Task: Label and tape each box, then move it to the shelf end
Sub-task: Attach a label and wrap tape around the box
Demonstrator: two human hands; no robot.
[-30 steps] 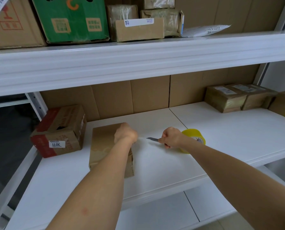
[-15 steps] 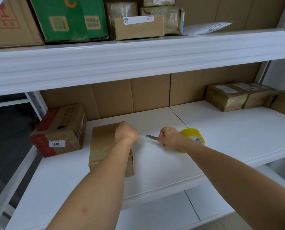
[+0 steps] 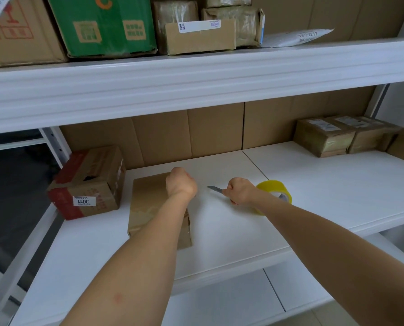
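Left hand (image 3: 181, 183) fisted at the box (image 3: 149, 205) top's far right corner — presumably pinching tape, too faint to confirm. Right hand (image 3: 239, 191) grips a knife (image 3: 213, 188) right of the box, tape roll (image 3: 275, 192) beyond. Keep tape taut — cut close.

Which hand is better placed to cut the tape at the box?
Right. The right hand already grips the knife, blade pointing toward the box. The left hand is curled at the box's top edge, seemingly holding the tape end down.
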